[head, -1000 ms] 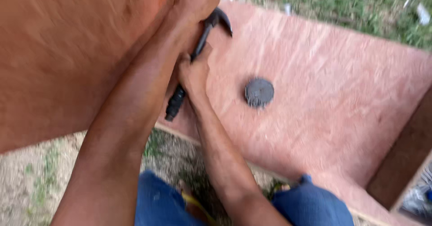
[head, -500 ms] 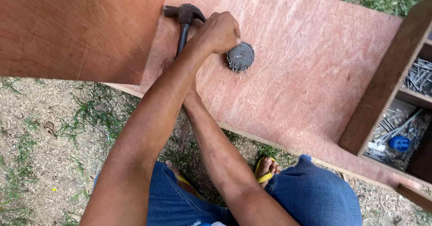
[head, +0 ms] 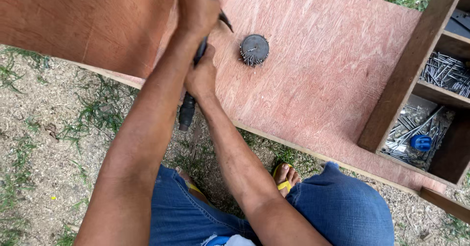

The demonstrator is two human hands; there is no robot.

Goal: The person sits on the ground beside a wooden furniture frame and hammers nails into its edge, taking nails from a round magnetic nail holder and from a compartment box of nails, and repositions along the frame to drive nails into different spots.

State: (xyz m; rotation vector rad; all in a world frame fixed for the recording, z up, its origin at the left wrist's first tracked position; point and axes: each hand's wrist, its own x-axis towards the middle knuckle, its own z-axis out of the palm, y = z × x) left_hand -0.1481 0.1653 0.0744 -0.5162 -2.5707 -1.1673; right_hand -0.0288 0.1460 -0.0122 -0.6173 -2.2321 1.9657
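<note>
reddish-brown plywood formed an upright panel (head: 83,21) at the far left, standing above sandy ground (head: 34,143) with sparse tufts of grass. just right of it, the left hand (head: 196,8) was clenched near the top of the frame, closed around the upper part of a hammer (head: 188,106) whose dark rubber grip hung down past the edge of the board. the right hand (head: 201,77) sat directly below the left one, wrapped around the same handle a little lower down, so both hands held the tool together; the hammer's head was mostly hidden behind the left hand, with only a dark tip showing beside it. further right, a round dark magnetic disc (head: 254,49) bristling with small nails lay on the flat plywood sheet (head: 333,79), near the hands but apart from them. at the far right, a wooden box (head: 401,89) with compartments held loose nails (head: 448,72) and a small blue object (head: 422,142). below, blue jeans and a foot in a yellow sandal (head: 286,177) showed.
</note>
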